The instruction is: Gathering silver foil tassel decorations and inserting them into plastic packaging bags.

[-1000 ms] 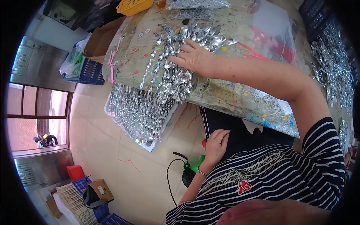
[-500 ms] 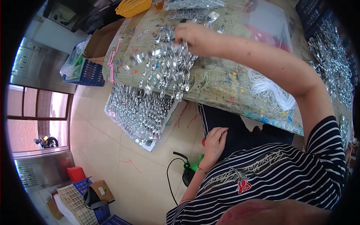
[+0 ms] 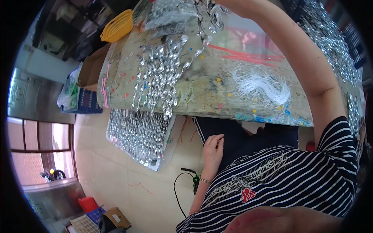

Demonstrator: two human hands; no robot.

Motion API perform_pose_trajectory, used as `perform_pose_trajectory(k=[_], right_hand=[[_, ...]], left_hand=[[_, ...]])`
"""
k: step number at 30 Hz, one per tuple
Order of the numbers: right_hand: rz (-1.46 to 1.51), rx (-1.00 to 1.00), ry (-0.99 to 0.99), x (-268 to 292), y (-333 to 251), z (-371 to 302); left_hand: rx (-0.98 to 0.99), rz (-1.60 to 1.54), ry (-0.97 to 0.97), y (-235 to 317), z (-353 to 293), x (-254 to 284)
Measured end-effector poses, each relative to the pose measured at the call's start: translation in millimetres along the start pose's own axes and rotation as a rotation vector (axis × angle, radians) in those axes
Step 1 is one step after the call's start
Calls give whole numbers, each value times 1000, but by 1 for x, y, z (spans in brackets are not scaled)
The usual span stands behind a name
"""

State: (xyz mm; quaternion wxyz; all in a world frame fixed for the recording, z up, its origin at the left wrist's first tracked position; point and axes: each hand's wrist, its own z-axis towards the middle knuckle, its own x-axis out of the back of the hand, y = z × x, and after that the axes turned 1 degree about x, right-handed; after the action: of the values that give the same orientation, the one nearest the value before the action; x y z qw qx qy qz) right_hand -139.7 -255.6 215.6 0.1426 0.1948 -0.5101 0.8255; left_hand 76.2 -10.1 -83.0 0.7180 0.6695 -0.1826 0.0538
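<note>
My right hand is at the top edge, partly cut off. From its closed fingers hang silver twisted strands, and one strand trails down toward the table. A sheet of similar shiny strands is spread on the left part of the worktable, its lower ends reaching the front edge. My left hand lies on my thigh, fingers loosely stretched, holding nothing.
The worn worktable carries a white string bundle, bagged silver pieces and a yellow basket. More silver strands lie below its front edge. Others hang at right. A blue crate stands left.
My right hand has moved up and to the right from the silver strands, carrying some of them. The rest now lie flatter on the table. The view has shifted; my left hand stays on my thigh.
</note>
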Motion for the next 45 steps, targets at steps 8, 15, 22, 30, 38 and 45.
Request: perform_pose_trajectory(k=[8,15,22,30,38,45], right_hand=[[311,-144,252,97,8,-44],[484,-123,369,149,32,-100],[-935,321,312,189,53,-162],[428,-294,546,186,41,-172],[255,-490,460,145,-15,-180],[-603,50,37,145,-16,-216]], left_hand=[[74,2,-54,14,1,-5],[-55,33,-14,13,20,-6],[-69,26,116,22,98,2],[156,-92,6,82,146,-26],[-45,460,116,83,174,-61],[-5,609,223,97,187,-77]])
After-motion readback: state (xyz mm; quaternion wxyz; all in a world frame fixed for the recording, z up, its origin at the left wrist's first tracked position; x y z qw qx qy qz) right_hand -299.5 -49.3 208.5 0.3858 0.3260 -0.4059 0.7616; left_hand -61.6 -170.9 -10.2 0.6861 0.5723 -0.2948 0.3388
